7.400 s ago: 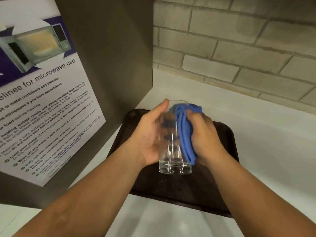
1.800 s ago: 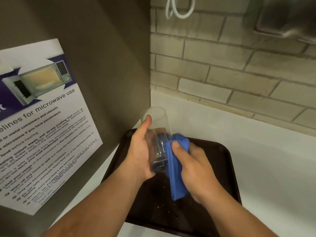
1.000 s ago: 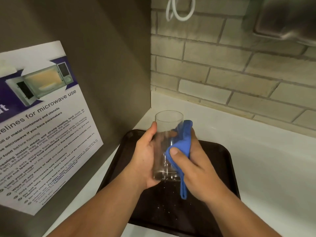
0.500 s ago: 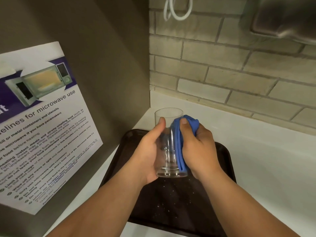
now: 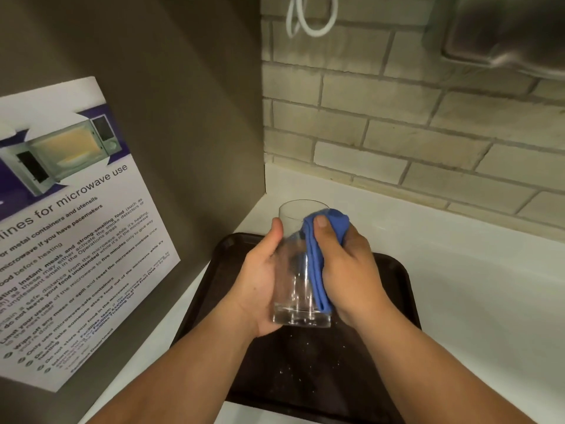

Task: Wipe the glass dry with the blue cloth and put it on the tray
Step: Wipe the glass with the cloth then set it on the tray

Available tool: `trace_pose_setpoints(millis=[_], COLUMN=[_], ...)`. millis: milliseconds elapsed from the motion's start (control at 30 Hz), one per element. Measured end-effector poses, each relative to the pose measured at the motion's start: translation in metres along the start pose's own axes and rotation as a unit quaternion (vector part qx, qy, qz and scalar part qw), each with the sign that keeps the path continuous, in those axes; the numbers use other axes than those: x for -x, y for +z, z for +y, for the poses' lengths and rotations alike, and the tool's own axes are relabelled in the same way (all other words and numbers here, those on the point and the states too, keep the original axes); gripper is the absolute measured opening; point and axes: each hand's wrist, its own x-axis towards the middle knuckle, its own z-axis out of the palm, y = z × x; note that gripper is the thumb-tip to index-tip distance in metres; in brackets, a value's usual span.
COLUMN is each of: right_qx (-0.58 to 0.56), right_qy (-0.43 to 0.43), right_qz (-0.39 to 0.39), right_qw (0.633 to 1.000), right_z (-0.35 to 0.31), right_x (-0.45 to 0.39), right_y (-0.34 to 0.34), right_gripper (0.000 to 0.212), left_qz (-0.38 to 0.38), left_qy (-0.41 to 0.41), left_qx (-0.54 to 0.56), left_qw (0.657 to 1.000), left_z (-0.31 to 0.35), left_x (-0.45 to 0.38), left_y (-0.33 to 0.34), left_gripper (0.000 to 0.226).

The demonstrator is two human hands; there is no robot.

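A clear tall glass (image 5: 296,289) is held upright in the air above the dark brown tray (image 5: 400,280). My left hand (image 5: 260,283) grips the glass from its left side, thumb up near the rim. My right hand (image 5: 348,270) presses the folded blue cloth (image 5: 318,258) against the right side of the glass, thumb on top of the cloth. The cloth runs from just below the rim down to the thick base. The tray lies on the white counter and shows small water drops.
A grey panel (image 5: 183,117) with a microwave-use poster (image 5: 67,228) stands close on the left. A brick wall (image 5: 397,123) runs behind the white counter (image 5: 489,301). A white cable loop (image 5: 308,22) and a metal fixture (image 5: 504,35) hang on the wall above.
Over the last second my right hand slid the cloth from the lower side of the glass up to the rim; since half a second ago the hands have hardly moved. The glass stays upright.
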Motion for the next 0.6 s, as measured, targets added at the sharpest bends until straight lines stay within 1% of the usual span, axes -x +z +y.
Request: trace_pose_setpoints(millis=[67,133,167,200,267,367,400,433,467,533,567,600], right_qx=[-0.016,-0.001,0.015,0.033,0.050,0.031,0.017,0.012,0.017,0.082,0.122,0.145], right_qy=[0.015,-0.012,-0.036,-0.055,-0.072,-0.042,-0.025,-0.016,-0.021,-0.055,-0.070,-0.089], right_qz=[0.029,0.053,0.061,0.065,0.063,0.059,0.040,0.002,-0.053,-0.175,-0.210,-0.215], right_qw=[0.999,0.999,0.997,0.996,0.994,0.997,0.999,1.000,0.998,0.980,0.968,0.962], right_z=[0.005,0.009,0.009,0.008,0.005,0.000,-0.001,0.000,0.002,0.009,0.012,0.015], right_x=[-0.001,-0.002,-0.002,-0.002,-0.004,-0.012,-0.013,-0.012,-0.009,0.005,0.012,0.016], right_y=[0.003,0.004,0.004,0.004,0.005,0.001,-0.004,-0.011,-0.017,-0.024,-0.023,-0.021], right_gripper=[0.036,0.034,0.035,0.037,0.043,0.038,0.033,0.029,0.025,0.019,0.025,0.035], left_qz=[0.072,0.134,0.145,0.145,0.119,0.083,0.081,0.082,0.085,0.079,0.072,0.069], left_qy=[0.003,0.009,0.012,0.012,0.005,0.008,0.009,0.006,0.000,-0.007,-0.004,0.000], left_qx=[-0.052,-0.096,-0.107,-0.109,-0.079,-0.027,-0.014,0.000,0.015,0.019,0.007,-0.007], left_qw=[0.996,0.986,0.984,0.983,0.990,0.996,0.997,0.997,0.996,0.997,0.997,0.998], left_z=[0.006,0.007,0.006,0.006,0.007,0.009,0.010,0.013,0.016,0.020,0.019,0.018], left_x=[-0.004,-0.006,-0.006,-0.005,-0.001,-0.002,-0.003,-0.005,-0.006,-0.009,-0.010,-0.011], left_y=[0.005,0.006,0.006,0.008,0.014,0.014,0.012,0.008,0.004,-0.004,-0.007,-0.008], left_gripper=[0.078,0.070,0.067,0.065,0.071,0.086,0.088,0.090,0.092,0.094,0.094,0.091])
